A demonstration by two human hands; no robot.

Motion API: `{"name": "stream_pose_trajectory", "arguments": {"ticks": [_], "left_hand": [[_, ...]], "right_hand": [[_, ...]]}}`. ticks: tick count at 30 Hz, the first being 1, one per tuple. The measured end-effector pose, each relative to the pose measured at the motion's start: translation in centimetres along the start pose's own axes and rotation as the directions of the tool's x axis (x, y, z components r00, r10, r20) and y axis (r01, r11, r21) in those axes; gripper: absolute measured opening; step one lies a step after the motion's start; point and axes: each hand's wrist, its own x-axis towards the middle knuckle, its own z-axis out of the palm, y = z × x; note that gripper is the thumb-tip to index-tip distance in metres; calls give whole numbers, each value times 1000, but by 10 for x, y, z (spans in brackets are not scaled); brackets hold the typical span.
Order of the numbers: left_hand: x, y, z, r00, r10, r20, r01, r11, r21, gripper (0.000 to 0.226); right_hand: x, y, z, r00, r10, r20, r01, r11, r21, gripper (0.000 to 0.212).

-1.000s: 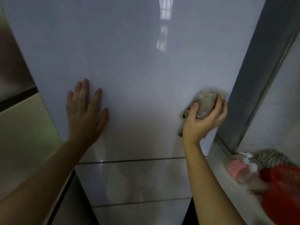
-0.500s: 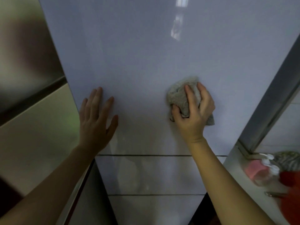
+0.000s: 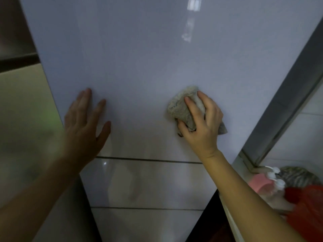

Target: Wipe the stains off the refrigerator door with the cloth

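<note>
Refrigerator door [image 3: 139,58] looked glossy and pale, and honestly no stains showed up in this light, so hard to say what was left. The bunched grey cloth [image 3: 181,107] was pressed on its lower right part, right hand [image 3: 201,124] clenched around it. Left hand [image 3: 83,119] lay flat, fingers spread, bracing the door.

2 hands [image 3: 83,123], 1 cloth [image 3: 180,109], 1 fridge door [image 3: 139,58], 2 pump bottles [image 3: 272,182]
</note>
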Motion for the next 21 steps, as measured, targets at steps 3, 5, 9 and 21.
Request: {"name": "stream_pose_trajectory", "arguments": {"ticks": [3,5,9,21], "left_hand": [[-15,2,9,1000,11,-21,-11,1000,4,56],[-20,1,17,998,30,-54,-30,1000,8,56],[-23,-5,32,990,51,-129,-49,999,17,56],[-58,-19,65,957,102,-270,-103,995,10,55]], "right_hand": [[-30,28,-11,998,-44,45,46,998,-36,62],[-43,46,-20,998,-47,40,50,997,-65,63],[-55,69,-31,999,-13,-48,7,995,-104,58],[-102,59,-3,760,445,-474,-423,892,160,58]]}}
